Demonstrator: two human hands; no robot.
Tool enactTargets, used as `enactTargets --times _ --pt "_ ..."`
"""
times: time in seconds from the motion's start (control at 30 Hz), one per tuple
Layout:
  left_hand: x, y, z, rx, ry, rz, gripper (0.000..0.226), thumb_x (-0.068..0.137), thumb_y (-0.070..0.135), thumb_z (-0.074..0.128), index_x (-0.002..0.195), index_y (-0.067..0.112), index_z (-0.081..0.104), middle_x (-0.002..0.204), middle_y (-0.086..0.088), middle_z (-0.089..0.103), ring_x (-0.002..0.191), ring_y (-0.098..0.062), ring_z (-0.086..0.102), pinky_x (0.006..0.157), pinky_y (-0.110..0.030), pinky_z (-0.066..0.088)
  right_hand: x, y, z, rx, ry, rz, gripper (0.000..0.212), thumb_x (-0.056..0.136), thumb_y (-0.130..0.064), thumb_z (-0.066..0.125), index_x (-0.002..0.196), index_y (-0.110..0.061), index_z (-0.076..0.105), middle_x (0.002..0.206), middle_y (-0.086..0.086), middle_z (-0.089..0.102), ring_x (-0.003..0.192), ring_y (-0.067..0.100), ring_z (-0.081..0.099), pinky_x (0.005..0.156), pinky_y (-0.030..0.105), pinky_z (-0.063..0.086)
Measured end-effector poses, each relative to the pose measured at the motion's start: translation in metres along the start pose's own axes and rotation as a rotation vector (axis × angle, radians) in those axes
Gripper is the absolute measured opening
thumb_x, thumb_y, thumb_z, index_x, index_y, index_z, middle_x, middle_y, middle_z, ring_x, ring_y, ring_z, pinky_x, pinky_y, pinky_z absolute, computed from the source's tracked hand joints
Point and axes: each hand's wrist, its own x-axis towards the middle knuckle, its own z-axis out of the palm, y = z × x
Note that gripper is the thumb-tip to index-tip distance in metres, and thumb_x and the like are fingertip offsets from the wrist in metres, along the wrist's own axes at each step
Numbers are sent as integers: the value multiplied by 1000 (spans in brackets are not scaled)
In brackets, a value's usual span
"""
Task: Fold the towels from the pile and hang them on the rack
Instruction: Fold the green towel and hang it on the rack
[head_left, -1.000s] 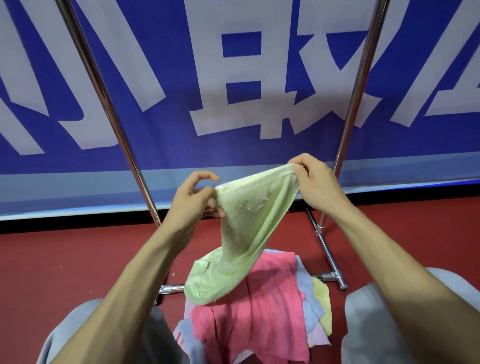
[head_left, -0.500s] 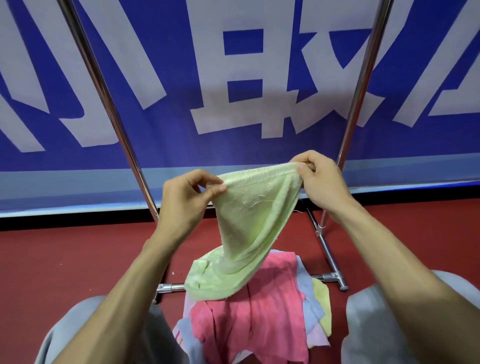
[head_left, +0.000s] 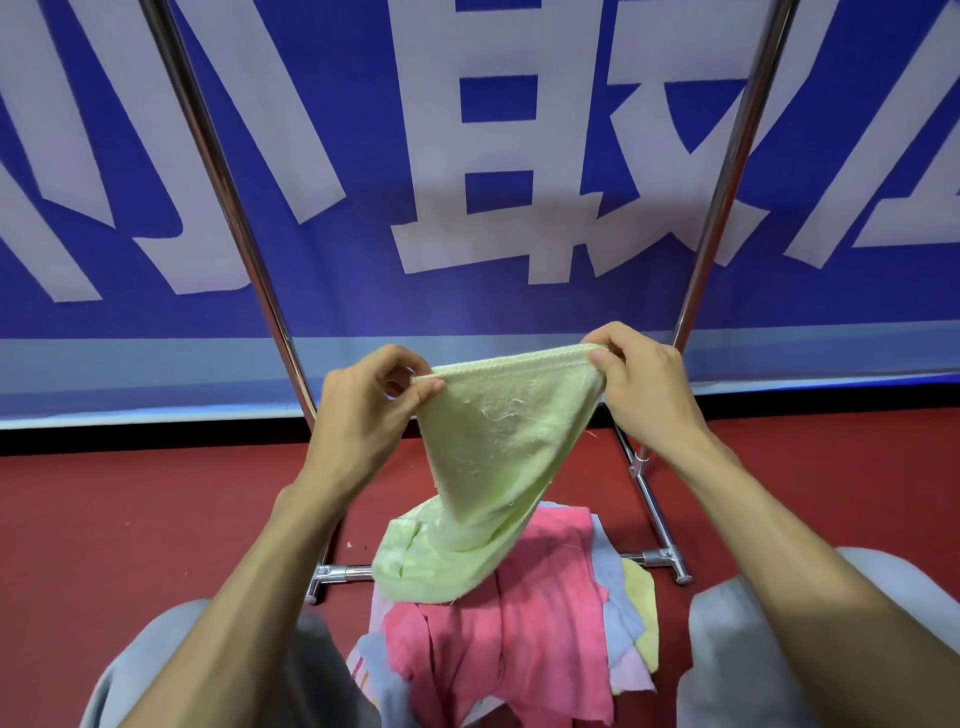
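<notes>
A pale green towel (head_left: 498, 447) hangs in front of me, its hemmed top edge stretched between both hands. My left hand (head_left: 369, 410) pinches the left corner between thumb and forefinger. My right hand (head_left: 639, 384) pinches the right corner. The towel's lower end droops onto the pile of towels (head_left: 540, 613) on the floor, where a pink one lies on top of blue, yellow and lilac ones. The rack's two slanted chrome poles (head_left: 228, 208) rise on either side; its top bar is out of view.
The rack's chrome base bar (head_left: 343, 573) and right foot (head_left: 670, 561) lie on the red floor (head_left: 130, 519) behind the pile. A blue banner with large white characters (head_left: 493, 171) fills the background. My grey-clad knees (head_left: 753, 649) flank the pile.
My left hand has shifted its pinch to the towel's left corner, and the top edge is now stretched straighter between both hands. The towel has lifted slightly.
</notes>
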Motion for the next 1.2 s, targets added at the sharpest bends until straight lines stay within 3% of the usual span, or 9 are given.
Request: enactTargets --times 0.1,0.17,0.3,0.4,0.53,0.73,0.9,1.0,1.2 --pt "-3 -2 -3 65 -49 -27 26 83 24 73 109 20 70 78 1 70 70 -7 62 67 0 38 1 -1 3 -4 6 -40 16 94 -10 49 97 -10 65 81 -1 66 77 18 56 68 21 33" --pt "0 -5 -5 105 -50 -41 28 83 22 72 111 16 72 86 -2 75 80 -9 67 69 4 36 1 -3 5 -19 9 -83 16 94 -10 49 98 -9 65 81 -1 66 74 16 55 68 21 34" --pt "15 8 -15 87 40 -25 11 84 23 70 87 13 75 78 3 72 76 -8 66 72 -16 48 6 -13 -1 40 65 -121 13 93 -7 49 91 -7 62 70 -13 55 64 2 51 64 13 36" --pt "36 28 -26 -35 68 -40 10 91 24 61 85 16 64 78 10 64 73 -5 59 69 -15 46 26 -38 -17 112 167 -134 11 93 -8 50 90 -9 60 74 -9 57 66 4 50 62 7 35" --pt "67 54 -30 -516 74 -181 15 95 30 53 84 21 58 77 2 58 73 -17 51 67 -36 42 57 -79 -41 235 254 -221 11 96 -10 47 93 -7 58 70 -13 51 61 -2 48 63 18 37" --pt "109 93 -71 -450 189 -108 12 94 21 55 85 20 62 80 9 59 74 -6 53 64 -21 43 80 -114 -60 341 288 -134 11 96 -16 47 95 -13 58 76 -13 57 73 7 55 72 31 46" --pt "125 118 -107 -427 265 0 18 94 22 56 79 29 62 81 13 61 73 2 54 59 -6 43 96 -153 -92 310 324 -254 10 96 -15 49 91 -20 56 79 -12 57 77 8 56 70 25 46" --pt "136 133 -123 -427 279 69 16 97 21 52 89 25 67 89 12 65 79 2 56 65 -6 43 109 -173 -112 315 345 -314 10 96 -14 50 90 -20 57 78 -15 58 75 2 55 71 26 47" --pt "159 173 -143 -406 317 173 15 98 21 51 91 13 62 75 10 54 67 0 45 51 -5 37 124 -191 -138 417 464 -344 10 97 -14 49 91 -18 57 78 -11 59 75 9 56 68 27 47"
